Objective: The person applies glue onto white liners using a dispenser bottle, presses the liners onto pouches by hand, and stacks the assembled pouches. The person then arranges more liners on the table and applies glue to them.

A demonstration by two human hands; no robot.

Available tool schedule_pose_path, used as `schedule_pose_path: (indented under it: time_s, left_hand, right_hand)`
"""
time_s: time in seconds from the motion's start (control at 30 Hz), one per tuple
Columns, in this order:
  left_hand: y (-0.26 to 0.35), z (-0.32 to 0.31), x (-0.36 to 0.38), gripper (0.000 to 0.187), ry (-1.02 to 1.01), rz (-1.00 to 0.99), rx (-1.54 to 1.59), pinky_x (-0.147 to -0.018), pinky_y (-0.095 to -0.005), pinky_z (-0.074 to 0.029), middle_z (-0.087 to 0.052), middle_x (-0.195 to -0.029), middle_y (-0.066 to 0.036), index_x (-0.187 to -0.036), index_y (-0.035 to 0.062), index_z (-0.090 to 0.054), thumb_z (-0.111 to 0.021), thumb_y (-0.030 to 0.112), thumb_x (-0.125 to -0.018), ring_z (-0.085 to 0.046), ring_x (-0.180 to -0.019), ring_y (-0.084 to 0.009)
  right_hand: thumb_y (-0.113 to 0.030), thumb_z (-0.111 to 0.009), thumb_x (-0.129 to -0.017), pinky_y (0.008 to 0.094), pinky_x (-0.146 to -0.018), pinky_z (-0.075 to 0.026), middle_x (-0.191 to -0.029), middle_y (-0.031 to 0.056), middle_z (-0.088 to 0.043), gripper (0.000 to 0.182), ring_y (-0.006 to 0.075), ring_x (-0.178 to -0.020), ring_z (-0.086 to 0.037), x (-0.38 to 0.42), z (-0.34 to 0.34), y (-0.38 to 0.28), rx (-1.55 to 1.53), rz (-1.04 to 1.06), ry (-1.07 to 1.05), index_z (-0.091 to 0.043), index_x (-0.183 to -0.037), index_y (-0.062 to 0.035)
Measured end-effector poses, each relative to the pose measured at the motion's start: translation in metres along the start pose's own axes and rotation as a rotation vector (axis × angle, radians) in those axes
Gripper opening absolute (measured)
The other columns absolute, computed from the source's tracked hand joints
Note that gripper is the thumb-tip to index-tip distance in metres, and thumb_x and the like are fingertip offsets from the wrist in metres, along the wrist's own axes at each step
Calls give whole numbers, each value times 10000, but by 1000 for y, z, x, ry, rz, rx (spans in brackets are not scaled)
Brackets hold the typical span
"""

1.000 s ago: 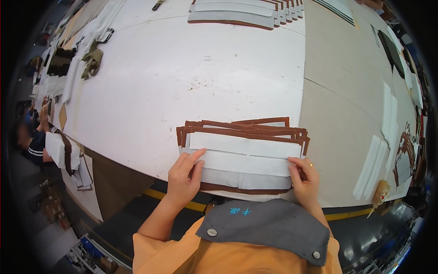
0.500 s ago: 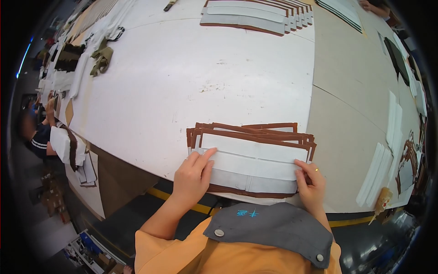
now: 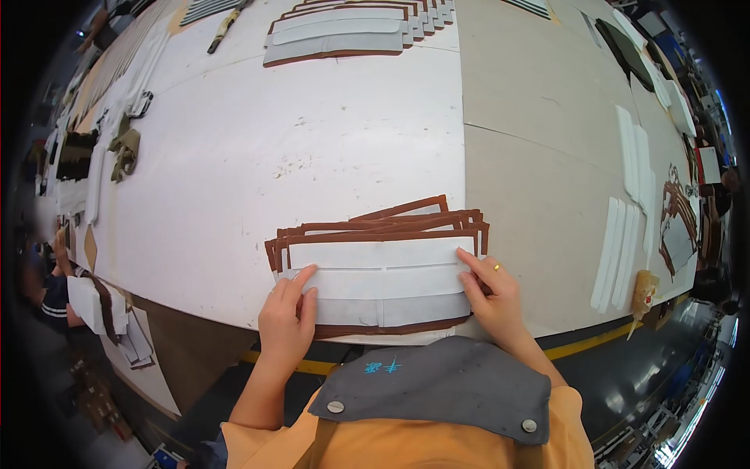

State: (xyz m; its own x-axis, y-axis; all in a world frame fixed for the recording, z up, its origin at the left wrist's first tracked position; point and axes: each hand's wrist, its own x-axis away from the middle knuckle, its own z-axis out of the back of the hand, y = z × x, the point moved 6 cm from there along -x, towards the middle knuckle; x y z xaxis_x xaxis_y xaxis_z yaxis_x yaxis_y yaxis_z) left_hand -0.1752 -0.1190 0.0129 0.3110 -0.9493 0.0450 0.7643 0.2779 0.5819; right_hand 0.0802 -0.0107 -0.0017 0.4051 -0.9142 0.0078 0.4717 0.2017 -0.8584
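Observation:
A loose pile of brown-edged pieces (image 3: 344,281) with white and grey panels lies at the table's front edge. My left hand (image 3: 286,313) rests at the pile's left side, index fingertip on the top white panel and thumb near the grey strip. On the right side, my right hand (image 3: 492,295) touches the same top piece with its index finger, thumb a little below. Both hands have index finger and thumb apart, and neither grips anything. A ring shows on my right hand. The top piece lies flat, with other pieces fanned out unevenly behind it.
Similar brown-edged pieces (image 3: 336,37) lie overlapped at the table's far side. A glue bottle (image 3: 644,294) and white strips (image 3: 613,254) are at the right. Olive fabric (image 3: 125,150) lies on the left. Another person's hand (image 3: 61,248) shows at the far left.
The view has shifted right, so the table and pile appear further left. The top piece sits more level, and my right index finger is higher along its right side.

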Motion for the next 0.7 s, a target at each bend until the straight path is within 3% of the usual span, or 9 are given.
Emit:
schedule_pose_path:
  time_s: [0.23, 0.43, 0.53, 0.6, 0.7]
  left_hand:
    - [2, 0, 0, 291, 11, -21, -10, -532, -312, -400, -466, -666, -67, -1118, 72, -593, -567, 48, -829, -462, -566, -192]
    - [1, 1, 2, 285, 27, -41, 7, -515, -298, -386, -460, -661, -62, -1095, 72, -607, -591, 50, -811, -456, -558, -183]
    - [0, 6, 1, 287, 67, -63, -1, -521, -286, -375, -479, -690, -52, -1077, 76, -619, -611, 49, -791, -463, -578, -177]
    - [6, 9, -1, 290, 124, -102, -17, -565, -292, -382, -502, -731, -44, -1066, 77, -627, -622, 50, -778, -481, -623, -180]
    - [33, 2, -9, 296, 177, -440, -51, -684, -333, -377, -546, -823, -35, -1065, 76, -629, -627, 55, -770, -512, -728, -190]
  right_hand:
    - [-7, -590, -819, 245, -547, -412, -722, 52, -499, 302, 132, -596, -481, -1, -1, -1, 42, -32, -20, -601, -1120, -33]
    - [-20, -542, -837, 289, -541, -437, -770, 66, -519, 299, 191, -609, -521, 0, 11, 3, 354, 30, 69, -570, -1134, -42]
    - [-47, -544, -841, 327, -617, -456, -859, 82, -546, 317, 223, -701, -546, -5, 17, -1, 306, 45, 71, -550, -1157, -31]
    - [-57, -549, -836, 358, -730, -450, -984, 98, -556, 343, 243, -839, -549, -11, 7, -23, 374, 232, 54, -538, -1177, -17]
    - [-89, -553, -838, 403, -916, -380, -1198, 116, -509, 408, 265, -1082, -485, -14, -21, -45, 432, 395, -76, -495, -1235, -14]
